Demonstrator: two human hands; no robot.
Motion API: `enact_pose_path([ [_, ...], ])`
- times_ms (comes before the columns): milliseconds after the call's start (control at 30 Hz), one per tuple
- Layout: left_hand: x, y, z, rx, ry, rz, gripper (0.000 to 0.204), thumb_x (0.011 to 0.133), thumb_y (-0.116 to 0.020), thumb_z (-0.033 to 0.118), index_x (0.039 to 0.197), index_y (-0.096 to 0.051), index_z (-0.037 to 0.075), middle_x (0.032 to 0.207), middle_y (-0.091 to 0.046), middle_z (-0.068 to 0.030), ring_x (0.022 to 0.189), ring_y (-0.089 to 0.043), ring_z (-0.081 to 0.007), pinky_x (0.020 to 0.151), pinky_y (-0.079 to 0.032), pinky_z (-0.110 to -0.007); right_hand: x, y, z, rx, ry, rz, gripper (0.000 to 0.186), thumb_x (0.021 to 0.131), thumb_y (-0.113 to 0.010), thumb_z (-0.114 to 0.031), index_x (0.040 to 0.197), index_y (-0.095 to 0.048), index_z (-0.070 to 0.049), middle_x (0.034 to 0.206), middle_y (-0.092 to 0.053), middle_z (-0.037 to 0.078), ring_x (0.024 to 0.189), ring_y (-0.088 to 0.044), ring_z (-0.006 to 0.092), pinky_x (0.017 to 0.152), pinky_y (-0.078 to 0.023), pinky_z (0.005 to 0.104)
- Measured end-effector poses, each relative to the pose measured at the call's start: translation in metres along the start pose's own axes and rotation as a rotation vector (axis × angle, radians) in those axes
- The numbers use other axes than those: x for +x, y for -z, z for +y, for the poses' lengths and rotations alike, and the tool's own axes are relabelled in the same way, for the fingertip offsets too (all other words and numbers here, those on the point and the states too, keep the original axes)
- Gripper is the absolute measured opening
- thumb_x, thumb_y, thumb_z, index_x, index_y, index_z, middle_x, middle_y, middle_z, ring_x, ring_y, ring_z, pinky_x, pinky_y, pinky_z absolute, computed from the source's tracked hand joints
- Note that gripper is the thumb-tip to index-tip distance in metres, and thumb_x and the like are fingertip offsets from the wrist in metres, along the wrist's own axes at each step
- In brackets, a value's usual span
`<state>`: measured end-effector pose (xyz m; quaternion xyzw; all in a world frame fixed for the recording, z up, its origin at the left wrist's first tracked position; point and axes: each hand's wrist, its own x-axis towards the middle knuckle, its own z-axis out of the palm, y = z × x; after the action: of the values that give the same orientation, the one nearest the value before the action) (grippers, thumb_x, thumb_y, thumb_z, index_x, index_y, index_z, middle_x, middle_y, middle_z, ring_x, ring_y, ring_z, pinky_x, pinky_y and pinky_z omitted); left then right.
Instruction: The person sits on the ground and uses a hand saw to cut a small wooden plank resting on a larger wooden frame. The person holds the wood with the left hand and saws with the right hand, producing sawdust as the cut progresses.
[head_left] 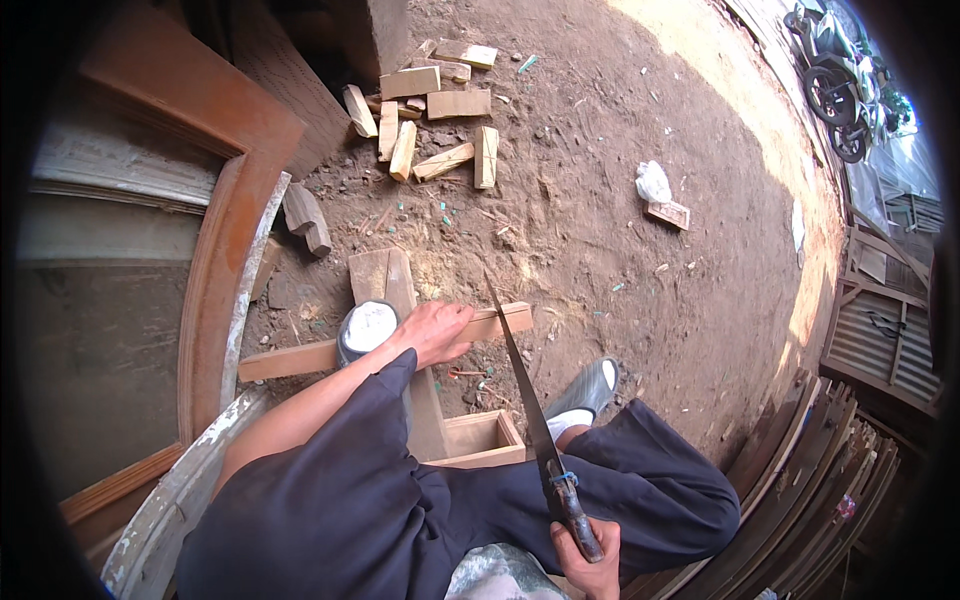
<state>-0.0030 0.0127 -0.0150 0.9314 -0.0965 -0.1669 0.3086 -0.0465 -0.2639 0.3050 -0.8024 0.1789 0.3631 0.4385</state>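
Left hand (432, 332) presses flat on the batten (385, 345), right hand (590, 550) clenched on the saw (525, 390) (blade on the batten's end), cut seemingly barely begun.

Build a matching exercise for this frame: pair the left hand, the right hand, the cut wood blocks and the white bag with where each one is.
Things:
1. left hand
2. right hand
3. cut wood blocks
4. white bag

Places:
A. heaped on the dirt at the top of the view
B. around the saw handle
C. pressing on the long wood strip
D. alone on the dirt, beside a small flat block

Pairs: 1-C, 2-B, 3-A, 4-D
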Motion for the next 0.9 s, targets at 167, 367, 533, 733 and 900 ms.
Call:
enact_pose_path([
  [167, 0.002, 0.007, 0.007, -0.036, 0.096, -0.101, 0.048, 0.083, -0.078, 0.020, 0.118, -0.054, -0.002, 0.087, -0.070, -0.0230, 0.088, -0.072, -0.0429, 0.077, -0.061, -0.049, -0.018, 0.014, 0.012, -0.044, -0.094, 0.025, 0.023, 0.092, -0.082, -0.017, 0.092, -0.063, -0.004, 0.078, -0.056, -0.001, 0.069, -0.049, 0.0088, 0.063, -0.044, 0.0299],
  [367, 0.003, 0.010, 0.010, -0.029, 0.086, -0.129, 0.043, 0.081, -0.078, 0.013, 0.111, -0.053, -0.003, 0.083, -0.071, -0.0238, 0.084, -0.074, -0.0425, 0.074, -0.062, -0.048, -0.025, 0.011, 0.029, -0.132, -0.029, 0.111, 0.029, 0.092, -0.082, -0.016, 0.105, -0.061, -0.001, 0.085, -0.057, 0.003, 0.076, -0.052, 0.0088, 0.066, -0.045, 0.0294],
  [533, 0.001, 0.012, 0.012, -0.054, 0.133, -0.116, 0.042, 0.082, -0.079, 0.014, 0.112, -0.054, -0.002, 0.086, -0.071, -0.0256, 0.089, -0.072, -0.0466, 0.078, -0.060, -0.052, -0.015, 0.024, 0.041, -0.089, -0.058, -0.018, 0.028, 0.092, -0.075, -0.011, 0.073, -0.057, 0.000, 0.062, -0.049, -0.002, 0.059, -0.041, 0.0054, 0.052, -0.034, 0.0303],
  [733, 0.002, 0.012, 0.011, -0.020, 0.103, -0.152, 0.043, 0.080, -0.078, 0.012, 0.112, -0.054, -0.003, 0.086, -0.070, -0.0242, 0.088, -0.073, -0.0443, 0.078, -0.061, -0.051, -0.006, 0.044, 0.041, 0.060, -0.099, -0.087, 0.031, 0.090, -0.071, -0.006, 0.064, -0.055, 0.000, 0.053, -0.047, -0.004, 0.051, -0.038, 0.0033, 0.045, -0.028, 0.0295],
  [900, 0.002, 0.009, 0.010, -0.008, 0.099, -0.110, 0.041, 0.081, -0.078, 0.014, 0.111, -0.056, -0.003, 0.086, -0.071, -0.0238, 0.089, -0.073, -0.0438, 0.078, -0.061, -0.050, -0.009, 0.023, 0.062, -0.142, 0.087, -0.077, 0.032, 0.088, -0.070, -0.004, 0.061, -0.053, 0.000, 0.049, -0.045, -0.002, 0.047, -0.037, 0.0041, 0.044, -0.029, 0.0306],
])
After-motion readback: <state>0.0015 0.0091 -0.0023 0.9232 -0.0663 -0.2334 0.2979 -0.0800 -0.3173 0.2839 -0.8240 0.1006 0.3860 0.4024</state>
